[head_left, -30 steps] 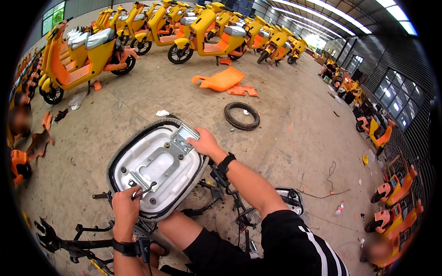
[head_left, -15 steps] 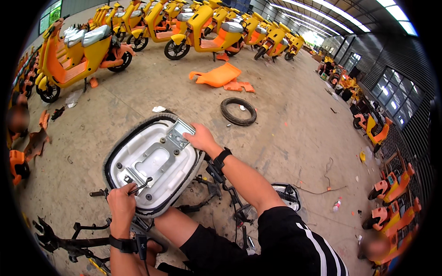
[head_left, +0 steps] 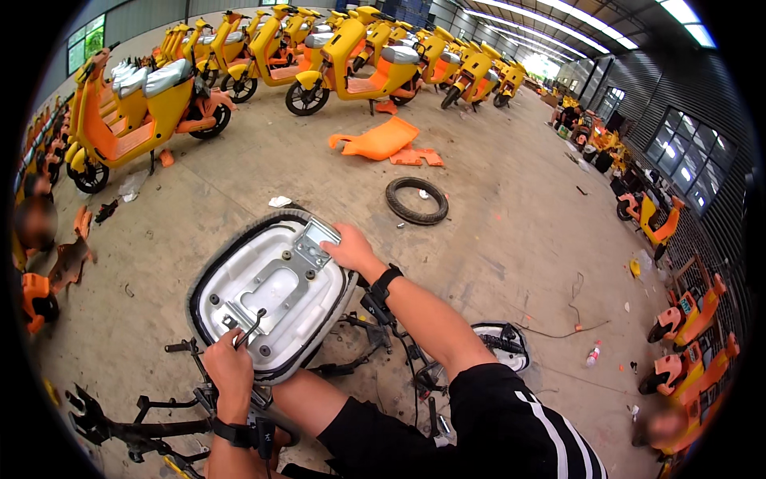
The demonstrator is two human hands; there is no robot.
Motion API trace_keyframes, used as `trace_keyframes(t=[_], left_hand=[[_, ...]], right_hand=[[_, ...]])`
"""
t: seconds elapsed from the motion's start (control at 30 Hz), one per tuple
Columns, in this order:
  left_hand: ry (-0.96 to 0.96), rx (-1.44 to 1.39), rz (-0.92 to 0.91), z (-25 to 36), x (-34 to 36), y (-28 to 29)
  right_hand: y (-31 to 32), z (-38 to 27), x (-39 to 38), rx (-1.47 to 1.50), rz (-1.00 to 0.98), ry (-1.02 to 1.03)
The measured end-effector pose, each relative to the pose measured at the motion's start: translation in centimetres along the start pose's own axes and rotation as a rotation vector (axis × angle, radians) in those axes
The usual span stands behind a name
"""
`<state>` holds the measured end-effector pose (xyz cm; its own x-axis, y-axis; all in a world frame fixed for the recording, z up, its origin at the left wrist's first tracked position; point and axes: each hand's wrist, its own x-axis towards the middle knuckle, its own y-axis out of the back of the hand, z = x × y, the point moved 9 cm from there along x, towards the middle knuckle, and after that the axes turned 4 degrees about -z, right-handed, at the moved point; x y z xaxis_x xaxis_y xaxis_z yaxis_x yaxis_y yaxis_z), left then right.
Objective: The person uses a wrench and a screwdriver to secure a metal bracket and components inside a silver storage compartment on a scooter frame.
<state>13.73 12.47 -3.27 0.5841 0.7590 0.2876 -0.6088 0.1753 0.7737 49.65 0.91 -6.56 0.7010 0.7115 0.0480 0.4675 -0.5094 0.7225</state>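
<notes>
An upturned seat (head_left: pixel 223 259) with a white plastic underside and dark padded rim rests across my lap area. A silver metal plate (head_left: pixel 283 291) with a hinged bracket (head_left: pixel 317 239) is fixed to it. My right hand (head_left: pixel 351 251) grips the seat's upper-right end at the bracket, fingers closed, partly hidden. My left hand (head_left: pixel 227 359) is closed on a bent black hex key (head_left: pixel 253 326) at the lower-left bracket of the plate. A black scooter frame (head_left: pixel 136 427) with tubes lies below and left of my left hand.
A tyre (head_left: pixel 416 214) and orange panels (head_left: pixel 375 142) lie on the concrete floor. Rows of yellow-orange scooters (head_left: pixel 351 72) line the back and sides. A second seat-like part (head_left: pixel 503 351), wire and bottle (head_left: pixel 593 355) lie right. Co-workers (head_left: pixel 568 116) are on the right and at the edges.
My left hand has shifted slightly right with the hex key, whose shaft now stands at a steeper angle. The right hand stays on the seat.
</notes>
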Motion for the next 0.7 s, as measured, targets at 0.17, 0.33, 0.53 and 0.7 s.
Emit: trace_keyframes(t=[0.17,0.33,0.53,0.7], left_hand=[[-0.025,0.066,0.059,1.3,-0.3,0.0],[0.088,-0.064,-0.151,-0.2,0.6,0.2],[-0.094,-0.055,-0.153,0.7,0.9,0.1],[-0.126,-0.051,-0.130,0.3,1.0,0.1]], right_hand=[[0.6,0.9,-0.4,0.013,0.095,-0.035],[0.6,-0.8,-1.2,0.000,0.002,-0.050],[0.6,0.0,-0.7,0.017,0.048,-0.036],[0.6,0.0,-0.6,-0.003,0.053,-0.005]])
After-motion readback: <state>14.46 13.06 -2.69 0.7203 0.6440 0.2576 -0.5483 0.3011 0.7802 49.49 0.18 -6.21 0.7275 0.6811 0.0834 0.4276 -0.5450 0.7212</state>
